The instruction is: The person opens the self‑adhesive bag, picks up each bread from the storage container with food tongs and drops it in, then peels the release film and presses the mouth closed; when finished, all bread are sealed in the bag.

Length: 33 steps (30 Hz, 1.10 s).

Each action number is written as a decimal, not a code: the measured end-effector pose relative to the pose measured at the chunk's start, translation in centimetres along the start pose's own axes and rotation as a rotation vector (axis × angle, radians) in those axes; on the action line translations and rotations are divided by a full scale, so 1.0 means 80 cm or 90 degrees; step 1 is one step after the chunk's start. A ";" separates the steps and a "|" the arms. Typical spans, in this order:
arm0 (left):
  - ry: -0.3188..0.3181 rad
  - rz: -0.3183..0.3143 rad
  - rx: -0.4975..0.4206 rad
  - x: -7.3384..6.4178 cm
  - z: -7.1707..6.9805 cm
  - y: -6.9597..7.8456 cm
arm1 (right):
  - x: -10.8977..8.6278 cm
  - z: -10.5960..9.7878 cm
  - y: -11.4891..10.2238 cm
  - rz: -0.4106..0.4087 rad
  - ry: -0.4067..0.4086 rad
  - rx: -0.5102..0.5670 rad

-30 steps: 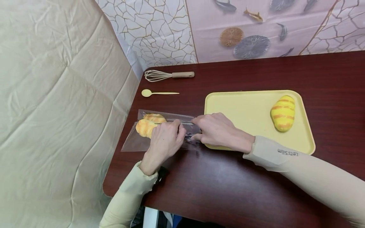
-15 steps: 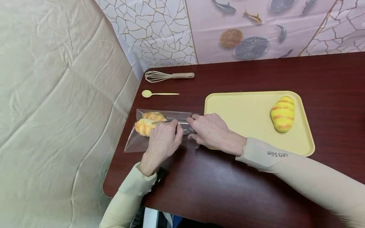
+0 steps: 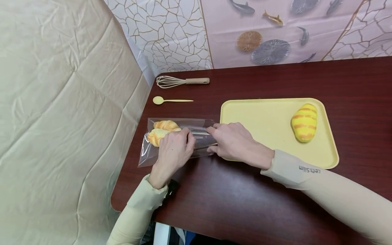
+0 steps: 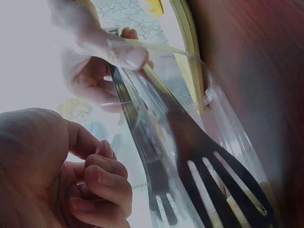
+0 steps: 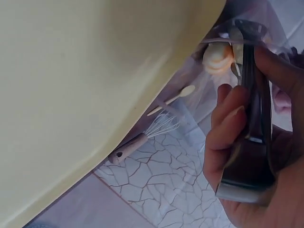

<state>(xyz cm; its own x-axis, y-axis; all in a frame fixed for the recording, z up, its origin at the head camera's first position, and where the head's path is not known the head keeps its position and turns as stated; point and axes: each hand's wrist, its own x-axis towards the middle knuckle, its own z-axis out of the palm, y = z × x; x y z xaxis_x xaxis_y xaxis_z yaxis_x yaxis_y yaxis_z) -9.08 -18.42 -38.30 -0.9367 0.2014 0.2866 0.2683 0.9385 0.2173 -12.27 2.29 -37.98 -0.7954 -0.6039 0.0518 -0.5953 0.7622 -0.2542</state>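
Note:
A clear plastic bag (image 3: 147, 158) lies at the table's left side with two pieces of orange-streaked bread (image 3: 155, 136) inside. My left hand (image 3: 175, 146) is over the middle of the bag, fingers curled and thumb against the index finger, pinching its film. My right hand (image 3: 231, 141), at the bag's open end, grips a pair of metal tongs (image 5: 249, 128). In the left wrist view the slotted heads of the tongs (image 4: 199, 142) lie within the bag, apart from each other. Part of the bread is hidden behind my left hand.
A yellow tray (image 3: 260, 115) sits right of the bag, bearing a yellow bread roll with orange stripes (image 3: 304, 123). Behind the bag lie a cream spoon (image 3: 158, 100) and a whisk (image 3: 196, 81). A beige cloth (image 3: 61, 119) hangs along the left.
My right hand moved a little left with the tongs, then back right, drawing their heads off the bread. The bag's left end has shifted right. My left hand stays nearly in place.

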 end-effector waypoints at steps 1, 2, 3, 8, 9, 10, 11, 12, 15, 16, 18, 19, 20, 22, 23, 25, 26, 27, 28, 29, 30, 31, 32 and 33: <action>0.001 0.000 0.000 0.000 0.000 0.000 | -0.002 -0.001 0.002 0.006 -0.003 0.011; 0.002 -0.001 0.000 0.000 -0.001 0.000 | -0.004 -0.003 0.004 0.011 -0.005 0.021; 0.003 -0.001 0.000 0.000 -0.001 0.000 | -0.007 -0.004 0.005 0.016 -0.006 0.029; 0.010 0.002 0.000 0.000 -0.001 0.000 | -0.022 -0.008 0.017 0.037 0.000 0.051; 0.010 0.003 -0.001 0.000 -0.001 0.000 | -0.026 -0.009 0.019 0.043 0.003 0.054; 0.011 0.004 -0.002 0.000 -0.001 0.000 | -0.030 -0.010 0.022 0.050 0.003 0.057; 0.012 0.005 -0.002 0.000 -0.001 0.000 | -0.035 -0.012 0.024 0.057 0.003 0.060; 0.012 0.006 -0.005 0.000 0.000 -0.001 | -0.041 -0.014 0.027 0.066 0.001 0.062; 0.010 0.007 -0.009 0.000 0.000 -0.002 | -0.059 -0.019 0.035 0.094 -0.004 0.069; 0.008 0.007 -0.009 0.000 0.001 -0.002 | -0.065 -0.021 0.037 0.102 -0.006 0.070; 0.004 0.005 -0.010 -0.001 0.001 -0.003 | -0.078 -0.024 0.042 0.116 -0.003 0.071; 0.003 0.004 -0.008 -0.002 0.001 -0.003 | -0.085 -0.025 0.044 0.123 0.000 0.071; 0.003 0.002 -0.007 -0.002 0.002 -0.004 | -0.091 -0.026 0.046 0.129 0.003 0.071; 0.003 0.001 -0.005 -0.003 0.002 -0.004 | -0.104 -0.029 0.051 0.145 0.009 0.073; 0.003 0.000 -0.005 -0.003 0.002 -0.004 | -0.111 -0.029 0.053 0.152 0.012 0.076; 0.002 -0.001 -0.005 -0.003 0.002 -0.005 | -0.125 -0.031 0.059 0.168 0.020 0.078; 0.002 -0.002 -0.005 -0.003 0.002 -0.005 | -0.132 -0.032 0.063 0.176 0.023 0.081; 0.002 -0.002 -0.006 -0.003 0.002 -0.005 | -0.139 -0.032 0.066 0.182 0.026 0.083; 0.001 -0.003 -0.007 -0.003 0.002 -0.005 | -0.146 -0.033 0.069 0.187 0.033 0.084; 0.000 -0.003 -0.007 -0.002 0.002 -0.005 | -0.153 -0.034 0.072 0.194 0.040 0.085; 0.000 -0.003 -0.006 -0.002 0.002 -0.005 | -0.160 -0.036 0.075 0.202 0.043 0.086; -0.001 -0.004 -0.006 -0.002 0.002 -0.005 | -0.167 -0.037 0.077 0.212 0.046 0.088; -0.002 -0.004 -0.006 -0.002 0.002 -0.005 | -0.174 -0.039 0.080 0.225 0.044 0.091; -0.003 -0.004 -0.005 -0.002 0.002 -0.005 | -0.181 -0.041 0.082 0.237 0.043 0.093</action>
<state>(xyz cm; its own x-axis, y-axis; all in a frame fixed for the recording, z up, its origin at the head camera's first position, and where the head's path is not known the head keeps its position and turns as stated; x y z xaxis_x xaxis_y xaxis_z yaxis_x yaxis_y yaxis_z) -9.07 -18.77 -38.58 -0.9394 0.1963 0.2811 0.2639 0.9374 0.2272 -5.00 16.81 -37.23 -0.9624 -0.2717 -0.0076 -0.2459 0.8823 -0.4014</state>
